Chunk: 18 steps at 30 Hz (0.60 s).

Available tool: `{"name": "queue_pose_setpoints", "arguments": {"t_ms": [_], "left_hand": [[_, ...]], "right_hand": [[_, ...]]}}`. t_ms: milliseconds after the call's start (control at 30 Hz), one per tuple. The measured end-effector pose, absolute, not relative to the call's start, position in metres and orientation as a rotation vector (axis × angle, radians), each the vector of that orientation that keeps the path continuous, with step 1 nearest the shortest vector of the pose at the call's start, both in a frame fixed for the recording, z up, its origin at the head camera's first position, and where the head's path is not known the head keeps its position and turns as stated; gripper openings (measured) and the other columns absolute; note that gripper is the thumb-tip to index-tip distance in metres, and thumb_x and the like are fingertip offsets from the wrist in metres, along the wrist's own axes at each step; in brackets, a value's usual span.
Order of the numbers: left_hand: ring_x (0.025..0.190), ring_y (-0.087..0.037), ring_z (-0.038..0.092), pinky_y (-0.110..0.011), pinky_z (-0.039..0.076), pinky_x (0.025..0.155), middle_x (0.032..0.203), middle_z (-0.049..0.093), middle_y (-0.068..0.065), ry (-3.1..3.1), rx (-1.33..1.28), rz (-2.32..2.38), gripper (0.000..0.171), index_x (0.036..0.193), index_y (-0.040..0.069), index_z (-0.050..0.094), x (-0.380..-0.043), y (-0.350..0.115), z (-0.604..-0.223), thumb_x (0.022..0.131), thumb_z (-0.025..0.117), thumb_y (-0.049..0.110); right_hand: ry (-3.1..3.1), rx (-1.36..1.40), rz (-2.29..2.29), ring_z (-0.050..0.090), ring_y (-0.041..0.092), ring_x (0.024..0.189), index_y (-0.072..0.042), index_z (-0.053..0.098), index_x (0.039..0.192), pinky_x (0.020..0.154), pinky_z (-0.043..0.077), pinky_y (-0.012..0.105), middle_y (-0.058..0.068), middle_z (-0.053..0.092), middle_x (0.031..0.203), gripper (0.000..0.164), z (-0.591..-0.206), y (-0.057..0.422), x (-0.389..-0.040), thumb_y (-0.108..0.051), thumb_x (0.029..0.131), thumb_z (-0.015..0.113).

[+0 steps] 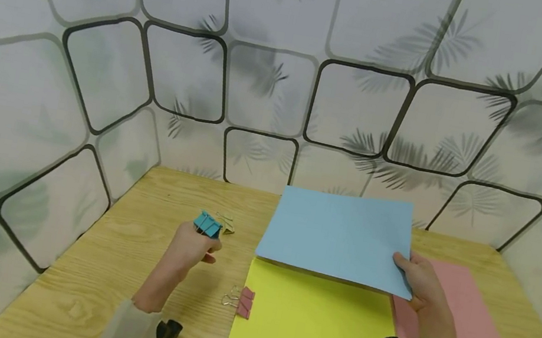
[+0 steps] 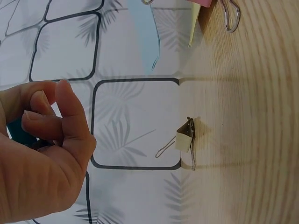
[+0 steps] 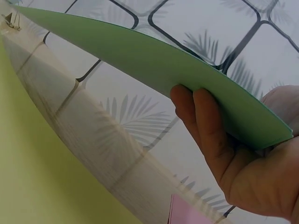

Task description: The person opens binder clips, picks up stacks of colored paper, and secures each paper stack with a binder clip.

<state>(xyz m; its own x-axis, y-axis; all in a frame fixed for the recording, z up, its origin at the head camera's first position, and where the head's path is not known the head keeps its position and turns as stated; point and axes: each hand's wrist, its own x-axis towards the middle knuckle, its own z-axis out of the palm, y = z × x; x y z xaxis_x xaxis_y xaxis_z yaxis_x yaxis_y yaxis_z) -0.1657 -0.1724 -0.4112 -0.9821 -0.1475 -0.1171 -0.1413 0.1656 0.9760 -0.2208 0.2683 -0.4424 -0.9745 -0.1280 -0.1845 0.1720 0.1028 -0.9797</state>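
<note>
In the head view my right hand (image 1: 421, 284) pinches the right edge of a light blue paper sheet (image 1: 338, 234), raised at a tilt above yellow paper (image 1: 314, 326). The right wrist view shows its underside (image 3: 140, 58), greenish in shade, with fingertips beneath. My left hand (image 1: 186, 247) grips a teal binder clip (image 1: 208, 224), left of the sheets; in the left wrist view the curled fingers mostly hide this clip (image 2: 19, 133). A pink binder clip (image 1: 245, 302) sits on the yellow paper's left edge. Just beyond the left hand lies a pale yellow binder clip (image 1: 227, 225).
Pink paper (image 1: 467, 315) lies on the wooden table (image 1: 88, 264), to the right of the yellow paper and partly behind my right forearm. A patterned curtain or wall covering (image 1: 273, 91) rises around the table's back and sides.
</note>
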Motion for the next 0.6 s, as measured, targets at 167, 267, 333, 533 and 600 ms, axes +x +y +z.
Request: {"name": "queue_pose_setpoints", "arguments": {"t_ms": [167, 267, 333, 533, 600], "left_hand": [[0.068, -0.017, 0.049, -0.031, 0.056, 0.059, 0.073, 0.045, -0.005, -2.416, 0.291, -1.992, 0.018, 0.076, 0.005, 0.048, -0.164, -0.172, -0.414, 0.079, 0.062, -0.006], [0.066, -0.017, 0.046, -0.03, 0.056, 0.058, 0.071, 0.043, -0.004, -2.425, 0.286, -1.992, 0.022, 0.072, 0.007, 0.045, -0.163, -0.172, -0.415, 0.078, 0.062, -0.006], [0.065, -0.017, 0.044, -0.031, 0.055, 0.057, 0.069, 0.041, -0.004, -2.429, 0.28, -1.989, 0.023, 0.071, 0.008, 0.044, -0.163, -0.172, -0.416, 0.078, 0.062, -0.005], [0.066, -0.018, 0.045, -0.029, 0.053, 0.054, 0.069, 0.044, -0.004, -2.442, 0.249, -1.988, 0.019, 0.072, 0.007, 0.048, -0.166, -0.167, -0.418, 0.078, 0.061, -0.005], [0.066, -0.019, 0.045, -0.029, 0.053, 0.054, 0.07, 0.044, -0.005, -2.448, 0.242, -1.983, 0.018, 0.073, 0.006, 0.048, -0.166, -0.165, -0.419, 0.077, 0.061, -0.005]], "right_hand": [[2.146, 0.03, -1.966, 0.069, 0.005, 0.087, 0.007, -0.001, 0.155, 0.079, 0.058, 0.027, -0.005, 0.062, 0.113, 0.074, -0.442, 0.266, -0.221, -0.033, 0.108, 0.04], [2.114, 0.036, -1.984, 0.07, 0.006, 0.086, 0.006, -0.002, 0.155, 0.077, 0.059, 0.028, -0.012, 0.063, 0.102, 0.075, -0.441, 0.265, -0.221, -0.033, 0.107, 0.04], [2.132, 0.048, -1.971, 0.07, 0.006, 0.085, 0.005, -0.001, 0.155, 0.077, 0.059, 0.028, -0.014, 0.062, 0.1, 0.075, -0.439, 0.265, -0.221, -0.034, 0.107, 0.04], [2.25, 0.037, -1.94, 0.07, 0.005, 0.083, 0.005, 0.004, 0.156, 0.074, 0.059, 0.028, -0.017, 0.06, 0.1, 0.076, -0.431, 0.264, -0.216, -0.038, 0.106, 0.042], [2.25, 0.018, -1.953, 0.07, 0.005, 0.083, 0.004, 0.004, 0.157, 0.074, 0.059, 0.028, -0.019, 0.061, 0.099, 0.077, -0.429, 0.264, -0.214, -0.038, 0.106, 0.043]]}}
